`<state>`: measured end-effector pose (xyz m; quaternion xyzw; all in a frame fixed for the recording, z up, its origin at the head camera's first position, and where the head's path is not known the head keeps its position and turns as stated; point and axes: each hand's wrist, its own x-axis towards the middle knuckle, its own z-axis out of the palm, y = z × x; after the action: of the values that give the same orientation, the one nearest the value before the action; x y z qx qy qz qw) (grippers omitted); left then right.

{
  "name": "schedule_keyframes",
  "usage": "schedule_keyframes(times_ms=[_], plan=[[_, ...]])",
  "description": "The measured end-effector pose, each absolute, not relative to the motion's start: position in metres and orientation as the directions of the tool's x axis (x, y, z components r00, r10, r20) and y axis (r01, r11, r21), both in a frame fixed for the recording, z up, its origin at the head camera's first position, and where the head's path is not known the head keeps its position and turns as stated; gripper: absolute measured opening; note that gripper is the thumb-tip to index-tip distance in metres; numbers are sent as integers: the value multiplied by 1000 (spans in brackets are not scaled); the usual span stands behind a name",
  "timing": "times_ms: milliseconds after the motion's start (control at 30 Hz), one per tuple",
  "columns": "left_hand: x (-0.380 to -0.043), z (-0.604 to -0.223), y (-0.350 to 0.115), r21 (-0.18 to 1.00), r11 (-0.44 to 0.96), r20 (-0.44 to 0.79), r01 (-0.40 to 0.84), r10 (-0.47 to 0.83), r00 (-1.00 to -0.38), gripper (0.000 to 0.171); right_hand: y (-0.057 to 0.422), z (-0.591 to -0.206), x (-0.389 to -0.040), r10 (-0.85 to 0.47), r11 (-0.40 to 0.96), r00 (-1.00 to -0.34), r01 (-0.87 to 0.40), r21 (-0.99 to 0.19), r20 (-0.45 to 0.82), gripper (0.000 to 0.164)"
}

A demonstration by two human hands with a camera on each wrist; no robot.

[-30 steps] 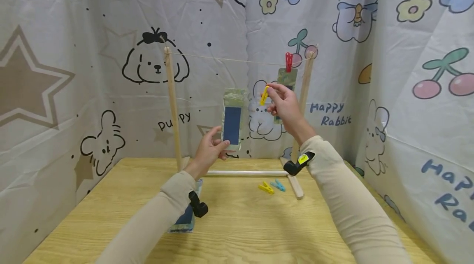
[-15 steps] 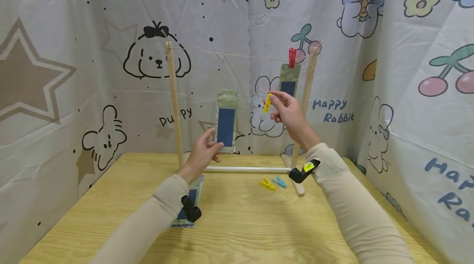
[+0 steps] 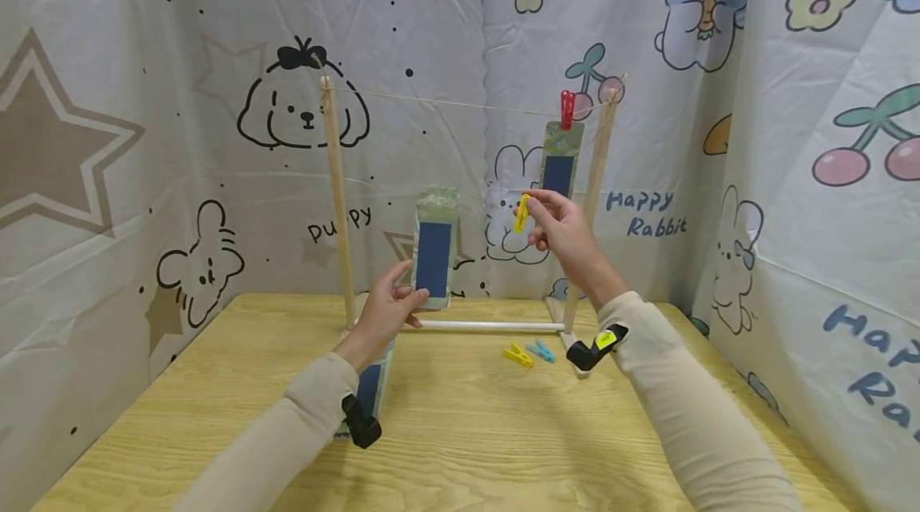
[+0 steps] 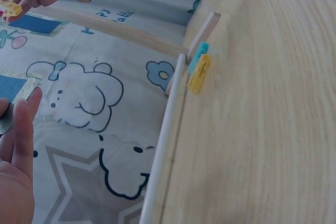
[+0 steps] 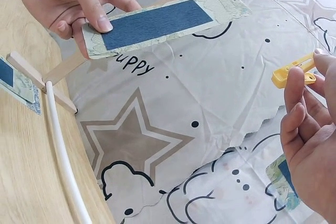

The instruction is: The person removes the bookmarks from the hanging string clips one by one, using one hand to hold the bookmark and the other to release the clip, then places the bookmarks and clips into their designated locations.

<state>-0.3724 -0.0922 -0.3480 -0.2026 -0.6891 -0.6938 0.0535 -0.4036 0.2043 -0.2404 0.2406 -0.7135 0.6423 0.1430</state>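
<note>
My left hand (image 3: 384, 300) pinches the lower end of a green-patterned card strip with a dark blue panel (image 3: 434, 256), held upright below the string (image 3: 446, 103). In the right wrist view the thumb presses on the strip's face (image 5: 157, 23). To the right, my right hand (image 3: 568, 236) pinches a yellow clothespin (image 3: 521, 213) between thumb and fingers, apart from the strip. A similar strip (image 3: 559, 168) hangs from the string near the right post under a red clothespin (image 3: 567, 109); the right hand covers its lower part.
Two wooden posts (image 3: 335, 200) hold the string, joined low down by a white rod (image 3: 489, 327). On the table (image 3: 460, 432) lie another yellow clothespin (image 3: 517, 355) and a blue clothespin (image 3: 541, 351). More strips (image 3: 370, 392) lie under my left forearm. A printed curtain (image 3: 431, 33) stands behind.
The left hand has moved down and slightly left with its strip. The right hand, still holding the yellow clothespin, has also lowered a little. The view has shifted slightly.
</note>
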Motion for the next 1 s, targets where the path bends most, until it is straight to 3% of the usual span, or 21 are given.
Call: schedule_keyframes(times_ms=[1000], plan=[[-354,-375,-122,947,-12,321,322,144,-936,69,206,-284,-393,-201,124,-861,-496,-860,468,42]])
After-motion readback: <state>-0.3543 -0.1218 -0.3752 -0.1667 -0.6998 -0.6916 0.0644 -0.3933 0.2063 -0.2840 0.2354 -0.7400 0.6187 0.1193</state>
